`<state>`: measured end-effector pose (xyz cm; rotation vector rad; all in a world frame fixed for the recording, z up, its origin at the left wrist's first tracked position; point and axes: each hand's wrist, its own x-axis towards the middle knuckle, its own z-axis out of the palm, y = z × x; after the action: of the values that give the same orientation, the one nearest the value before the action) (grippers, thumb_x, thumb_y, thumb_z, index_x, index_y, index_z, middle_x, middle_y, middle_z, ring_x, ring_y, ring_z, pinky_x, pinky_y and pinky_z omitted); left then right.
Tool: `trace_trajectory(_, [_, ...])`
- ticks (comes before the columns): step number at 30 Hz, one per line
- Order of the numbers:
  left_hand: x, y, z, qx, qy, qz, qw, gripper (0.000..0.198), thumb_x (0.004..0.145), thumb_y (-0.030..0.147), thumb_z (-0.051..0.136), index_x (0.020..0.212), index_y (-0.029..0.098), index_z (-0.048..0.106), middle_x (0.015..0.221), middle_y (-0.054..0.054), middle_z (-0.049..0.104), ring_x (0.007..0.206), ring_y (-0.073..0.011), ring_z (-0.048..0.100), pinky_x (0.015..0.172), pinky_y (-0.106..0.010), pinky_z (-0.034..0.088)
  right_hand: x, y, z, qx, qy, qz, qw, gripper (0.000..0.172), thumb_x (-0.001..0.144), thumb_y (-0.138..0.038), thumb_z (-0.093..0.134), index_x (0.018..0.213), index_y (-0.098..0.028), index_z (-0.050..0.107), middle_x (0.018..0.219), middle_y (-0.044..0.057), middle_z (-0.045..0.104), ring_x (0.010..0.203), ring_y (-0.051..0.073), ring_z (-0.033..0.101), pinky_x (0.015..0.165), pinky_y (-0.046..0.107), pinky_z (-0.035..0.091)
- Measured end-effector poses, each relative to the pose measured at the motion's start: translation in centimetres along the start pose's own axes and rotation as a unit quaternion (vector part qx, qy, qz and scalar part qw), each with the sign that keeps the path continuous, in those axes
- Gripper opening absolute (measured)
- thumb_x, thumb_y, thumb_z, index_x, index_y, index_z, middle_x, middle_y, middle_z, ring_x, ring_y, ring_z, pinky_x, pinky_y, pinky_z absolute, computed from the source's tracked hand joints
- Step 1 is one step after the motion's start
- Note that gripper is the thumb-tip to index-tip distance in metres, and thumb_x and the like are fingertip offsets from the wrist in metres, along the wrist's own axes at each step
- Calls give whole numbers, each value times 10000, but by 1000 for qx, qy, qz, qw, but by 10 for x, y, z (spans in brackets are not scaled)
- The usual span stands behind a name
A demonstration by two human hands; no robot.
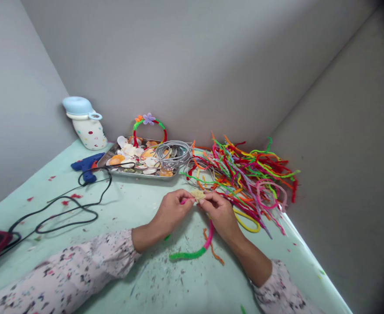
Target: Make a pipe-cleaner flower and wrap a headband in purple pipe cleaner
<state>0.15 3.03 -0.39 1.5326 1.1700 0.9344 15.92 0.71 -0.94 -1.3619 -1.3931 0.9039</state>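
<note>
Between my two hands is a small pale yellow flower-like piece (pixel 197 195), its exact form partly hidden by the fingertips. My left hand (pixel 171 213) is closed in a pinch at its left side, where a bit of pink band shows. On the right side, my right hand (pixel 221 216) pinches the same yellow piece. A band wrapped in pink and green pipe cleaner (pixel 192 254) curves down below the hands toward the table; its upper part is hidden. An orange pipe cleaner scrap (pixel 214 248) lies beside it.
Loose colourful pipe cleaners (pixel 244 170) are heaped at the back right. A metal tray (pixel 139 175) holds shells, coiled grey wire (pixel 175 152) and a finished-looking flowered hoop (pixel 149 118). At left are a blue glue gun (pixel 87 166), black cable (pixel 95 203) and a white bottle (pixel 90 132).
</note>
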Motion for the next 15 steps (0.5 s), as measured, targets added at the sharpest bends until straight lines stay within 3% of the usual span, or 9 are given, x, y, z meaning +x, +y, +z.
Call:
trace_trajectory(6, [2, -2, 0, -29, -14, -25, 999, 215, 751, 318, 571, 742, 122, 660, 646, -18, 604, 578, -112, 480, 543, -223, 352, 3, 9, -1, -13, -14, -13, 1000, 154, 782, -342, 590, 703, -212, 616, 704, 9, 607, 761, 191, 560, 695, 285, 417])
trace_trajectory(15, [2, 5, -1, -85, -32, -95, 991, 178, 710, 305, 593, 698, 132, 633, 444, 54, 423, 419, -72, 310, 441, -222, 240, 2, 12, -1, -9, -42, -16, 999, 175, 788, -363, 590, 722, -201, 611, 689, -3, 598, 646, 153, 540, 619, 266, 424])
